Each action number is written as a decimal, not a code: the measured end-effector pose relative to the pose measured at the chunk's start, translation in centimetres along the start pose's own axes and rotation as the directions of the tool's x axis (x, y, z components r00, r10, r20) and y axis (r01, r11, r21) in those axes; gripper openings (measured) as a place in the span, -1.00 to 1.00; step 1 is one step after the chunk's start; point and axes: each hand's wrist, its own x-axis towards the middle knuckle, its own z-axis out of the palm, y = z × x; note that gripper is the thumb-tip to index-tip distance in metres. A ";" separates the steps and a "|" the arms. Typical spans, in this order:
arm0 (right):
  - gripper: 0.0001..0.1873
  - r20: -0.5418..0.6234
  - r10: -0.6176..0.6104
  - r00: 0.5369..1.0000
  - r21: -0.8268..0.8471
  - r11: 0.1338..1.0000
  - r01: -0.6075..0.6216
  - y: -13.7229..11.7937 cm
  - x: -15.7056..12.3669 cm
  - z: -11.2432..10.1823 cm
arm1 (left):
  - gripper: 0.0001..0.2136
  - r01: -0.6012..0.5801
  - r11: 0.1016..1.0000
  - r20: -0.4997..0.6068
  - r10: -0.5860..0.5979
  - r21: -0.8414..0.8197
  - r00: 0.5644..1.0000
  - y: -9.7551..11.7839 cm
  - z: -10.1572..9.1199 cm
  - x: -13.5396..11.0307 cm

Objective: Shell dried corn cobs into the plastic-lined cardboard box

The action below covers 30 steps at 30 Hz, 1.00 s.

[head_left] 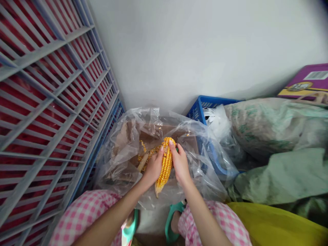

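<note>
Your left hand (153, 168) and right hand (180, 163) cover part of the corn cob (166, 167); the purple box (304, 80) runs off the right edge, and the thin dark thing (177, 139) above the cob is too small to tell.

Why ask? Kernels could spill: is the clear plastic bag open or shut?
Open: the clear plastic bag spreads wide, with loose corn kernels lying inside, uncovered.
</note>
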 end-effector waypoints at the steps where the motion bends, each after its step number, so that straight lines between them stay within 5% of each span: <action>1: -0.67 0.001 0.005 1.000 -0.005 1.000 -0.005 0.0 0.0 0.0 | -0.47 -0.001 1.000 -0.003 0.001 0.001 1.000 -0.1 0.0 0.1; 8: -0.68 0.002 -0.004 1.000 -0.005 1.000 0.004 0.4 0.2 -0.1 | -0.49 -0.010 0.998 0.005 0.010 -0.065 1.000 -0.5 0.1 0.2; 15: -0.70 0.009 0.017 1.000 0.035 0.999 -0.017 -0.3 0.0 0.0 | -0.52 0.085 0.985 -0.124 -0.104 -0.150 0.987 -0.6 0.2 0.4; 23: -0.71 0.051 0.024 0.998 0.056 0.998 -0.027 -0.7 0.1 -0.1 | -0.46 0.089 0.969 0.033 -0.084 -0.231 0.996 0.9 0.4 -0.4; 30: -0.72 0.054 -0.004 0.999 0.042 0.999 0.002 -0.6 0.0 0.0 | -0.47 0.106 0.956 -0.115 -0.142 -0.275 0.983 0.0 0.4 -0.2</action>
